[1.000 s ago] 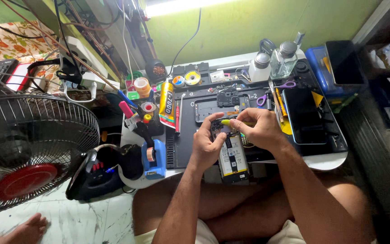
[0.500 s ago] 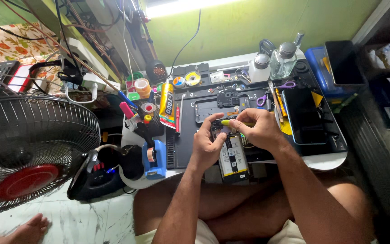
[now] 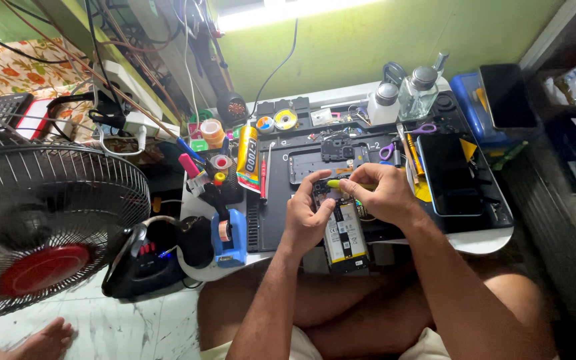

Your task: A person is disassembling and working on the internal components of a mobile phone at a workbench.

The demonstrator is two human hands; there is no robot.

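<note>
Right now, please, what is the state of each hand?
Left hand: closed on the opened phone, steadying it.
Right hand: closed, pinching a yellow-handled tool over the phone.

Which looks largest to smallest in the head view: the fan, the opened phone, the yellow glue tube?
1. fan, though it is nearer the camera
2. opened phone, under both hands
3. yellow glue tube, only slightly smaller than the phone

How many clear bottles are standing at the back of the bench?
2: a white-bodied bottle and a clear glass bottle, side by side at the back right. Clutter may hide others.
</note>
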